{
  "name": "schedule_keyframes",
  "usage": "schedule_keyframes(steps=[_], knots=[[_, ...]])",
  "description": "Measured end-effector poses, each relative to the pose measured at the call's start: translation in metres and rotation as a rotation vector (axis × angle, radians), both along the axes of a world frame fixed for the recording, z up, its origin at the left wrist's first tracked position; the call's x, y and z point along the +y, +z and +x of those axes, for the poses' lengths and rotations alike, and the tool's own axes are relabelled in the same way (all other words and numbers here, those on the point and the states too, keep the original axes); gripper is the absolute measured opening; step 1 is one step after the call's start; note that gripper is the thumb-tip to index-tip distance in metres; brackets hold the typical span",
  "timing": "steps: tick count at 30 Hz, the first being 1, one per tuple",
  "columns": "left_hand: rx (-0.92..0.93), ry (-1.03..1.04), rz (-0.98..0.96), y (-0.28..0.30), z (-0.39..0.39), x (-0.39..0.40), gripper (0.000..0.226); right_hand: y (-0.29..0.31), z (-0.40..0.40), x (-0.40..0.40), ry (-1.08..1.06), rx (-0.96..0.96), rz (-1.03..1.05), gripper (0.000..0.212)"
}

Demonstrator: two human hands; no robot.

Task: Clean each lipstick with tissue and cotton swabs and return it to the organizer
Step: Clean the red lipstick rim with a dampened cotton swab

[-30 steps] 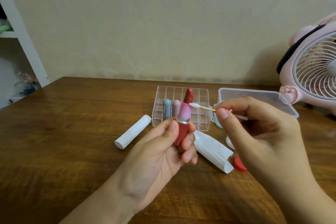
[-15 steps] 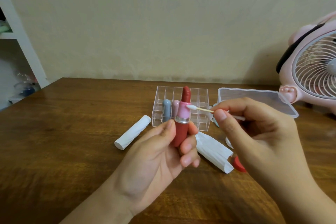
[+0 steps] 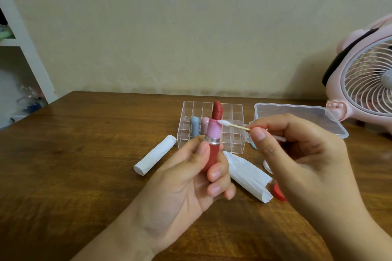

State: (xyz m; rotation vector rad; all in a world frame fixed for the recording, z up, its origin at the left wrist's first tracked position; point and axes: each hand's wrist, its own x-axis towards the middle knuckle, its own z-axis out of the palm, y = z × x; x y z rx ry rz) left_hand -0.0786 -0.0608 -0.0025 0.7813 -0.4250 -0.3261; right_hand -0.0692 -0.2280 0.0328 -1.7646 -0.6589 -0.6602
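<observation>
My left hand (image 3: 191,178) grips an uncapped red lipstick (image 3: 214,133) upright, its red bullet raised above a pink collar. My right hand (image 3: 297,154) pinches a cotton swab (image 3: 233,124) whose white tip touches the top of the pink collar, at the base of the bullet. Behind them stands a clear organizer (image 3: 235,125) with a blue-grey lipstick (image 3: 194,126) and a pink lipstick (image 3: 204,125) in its cells. A folded white tissue (image 3: 248,175) lies on the table below my hands. The red cap (image 3: 278,192) lies beside the tissue, partly hidden by my right hand.
A rolled white tissue (image 3: 156,154) lies left of the organizer. A clear lidded plastic box (image 3: 297,116) sits right of the organizer. A pink desk fan (image 3: 367,82) stands at the far right. A white shelf unit (image 3: 27,48) is at the left, off the wooden table (image 3: 74,154).
The swab tip has moved down along the lipstick from the bullet to the pink collar. My left hand has shifted the lipstick slightly left.
</observation>
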Motion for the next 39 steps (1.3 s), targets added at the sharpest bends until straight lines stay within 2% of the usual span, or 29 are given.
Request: schedule_keyframes(steps=[20, 25, 29, 33, 39], knots=[[-0.014, -0.022, 0.001, 0.0025, -0.0003, -0.0011, 0.022, 0.0018, 0.0009, -0.0019, -0.037, -0.012, -0.029, 0.010], [0.004, 0.020, 0.039, 0.0039, -0.0026, -0.0022, 0.027, -0.0006, 0.0001, 0.0000, 0.039, 0.001, 0.018, 0.010], [0.021, 0.028, 0.030, 0.0046, -0.0016, -0.0017, 0.027, -0.0023, 0.0000, 0.0009, 0.052, -0.028, -0.063, 0.010], [-0.005, 0.012, 0.023, 0.0039, -0.0005, -0.0007, 0.022, -0.0009, 0.0006, -0.0018, 0.017, -0.034, -0.050, 0.010], [0.021, 0.089, 0.087, 0.0078, -0.0031, -0.0003, 0.023, -0.0011, 0.0008, -0.0013, -0.009, -0.057, -0.107, 0.012]])
